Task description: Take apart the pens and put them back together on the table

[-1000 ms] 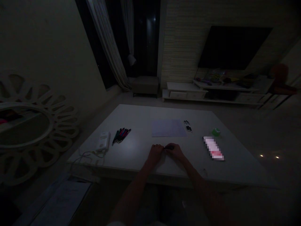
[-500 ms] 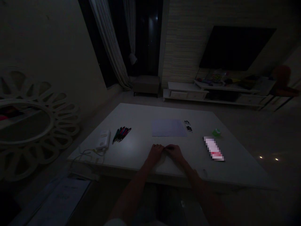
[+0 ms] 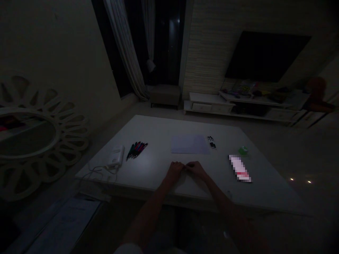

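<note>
Head view, looking down at a white surface [image 3: 212, 188]. My left grip [image 3: 174, 172] and right grip [image 3: 195, 170] meet at 12 o'clock near the surface's front edge, their fingertips [image 3: 187, 166] pressed together. Whether they pinch anything small is hidden in the dim light, so I cannot tell. The nearest item, a pale sheet of paper [image 3: 189, 144], lies flat at 12 o'clock, just beyond the grips. Around it lie a bundle of pens [image 3: 137, 150] at 11 o'clock, a white charger [image 3: 116, 156] with its cable [image 3: 96, 173] at 10 o'clock, small black items [image 3: 212, 142] at 1 o'clock, a small green object [image 3: 243, 150] at 2 o'clock, and a blurred white-and-red packet [image 3: 239, 168] at 2 o'clock. The items appear spaced well apart, seemingly so each can be reached alone. The sheet's central place suggests it is the main work area.
</note>
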A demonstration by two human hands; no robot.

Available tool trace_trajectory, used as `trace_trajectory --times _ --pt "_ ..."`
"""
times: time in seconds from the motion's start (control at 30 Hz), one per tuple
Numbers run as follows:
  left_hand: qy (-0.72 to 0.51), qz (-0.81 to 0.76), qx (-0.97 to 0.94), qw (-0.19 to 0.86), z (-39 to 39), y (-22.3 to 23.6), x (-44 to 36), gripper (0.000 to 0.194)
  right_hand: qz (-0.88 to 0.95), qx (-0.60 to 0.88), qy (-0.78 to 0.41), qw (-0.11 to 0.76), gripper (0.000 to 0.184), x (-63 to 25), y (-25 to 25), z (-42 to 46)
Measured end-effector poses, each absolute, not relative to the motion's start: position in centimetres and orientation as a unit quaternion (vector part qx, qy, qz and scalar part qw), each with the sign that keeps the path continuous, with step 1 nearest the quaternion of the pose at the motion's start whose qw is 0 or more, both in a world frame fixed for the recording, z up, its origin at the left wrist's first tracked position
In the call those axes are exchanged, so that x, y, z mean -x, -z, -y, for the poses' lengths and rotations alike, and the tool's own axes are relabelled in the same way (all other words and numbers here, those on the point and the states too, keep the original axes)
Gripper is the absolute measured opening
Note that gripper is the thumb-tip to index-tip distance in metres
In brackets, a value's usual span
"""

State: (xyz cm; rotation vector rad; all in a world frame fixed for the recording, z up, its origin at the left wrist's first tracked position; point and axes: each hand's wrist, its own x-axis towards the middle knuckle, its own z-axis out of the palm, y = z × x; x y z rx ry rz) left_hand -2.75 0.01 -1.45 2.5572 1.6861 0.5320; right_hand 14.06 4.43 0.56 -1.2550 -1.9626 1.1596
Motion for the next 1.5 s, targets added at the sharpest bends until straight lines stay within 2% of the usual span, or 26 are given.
trace_trajectory --times 0.07,0.17,0.23,0.37,0.43,0.57,0.63,0.8,0.87,0.97,1.03,1.27,1.5 --pt "-0.162 -0.541 -0.825 0.022 0.0 1.3 2.7 0.015 0.723 0.471 -0.394 0.316 0.029 -13.9 0.0 -3.6" --pt "-0.145 -0.539 -0.829 0.035 0.0 1.1 2.6 0.017 0.694 0.493 -0.372 0.371 0.029 -13.8 0.6 -2.6" --pt "-0.143 -0.541 -0.828 0.036 -0.1 1.1 2.6 0.016 0.683 0.500 -0.393 0.359 0.035 -13.9 0.4 -2.8" --pt "-0.155 -0.537 -0.829 0.023 -0.1 1.2 2.7 0.016 0.708 0.513 -0.422 0.240 0.049 -14.4 -0.7 -4.4" --pt "-0.162 -0.539 -0.826 0.021 -0.1 1.2 2.7 0.018 0.732 0.490 -0.419 0.222 0.047 -14.6 -1.1 -4.9" --pt "-0.171 -0.546 -0.820 0.024 0.0 1.3 2.7 0.019 0.739 0.459 -0.386 0.308 0.030 -14.2 -0.9 -4.4" --pt "-0.170 -0.547 -0.820 0.024 0.1 1.2 2.7 0.019 0.724 0.478 -0.368 0.335 0.030 -14.0 -0.6 -3.8" --pt "-0.175 -0.553 -0.814 0.019 0.2 0.8 2.7 0.017 0.701 0.522 -0.406 0.266 0.048 -14.6 -0.1 -4.1" --pt "-0.177 -0.555 -0.813 0.013 0.2 0.8 2.7 0.017 0.709 0.508 -0.404 0.276 0.044 -15.1 0.0 -4.5" --pt "-0.173 -0.559 -0.811 0.009 0.2 0.7 2.7 0.017 0.698 0.495 -0.377 0.355 0.031 -15.5 0.1 -4.7" --pt "-0.167 -0.558 -0.813 0.010 0.2 0.6 2.6 0.018 0.675 0.501 -0.382 0.385 0.029 -15.6 0.1 -4.7" --pt "-0.164 -0.572 -0.804 0.000 0.2 0.4 2.5 0.031 0.674 0.493 -0.404 0.374 0.028 -15.1 -0.3 -4.9" --pt "-0.127 -0.584 -0.802 -0.021 0.4 0.0 2.6 0.021 0.671 0.490 -0.419 0.366 0.027 -16.5 0.0 -5.1"
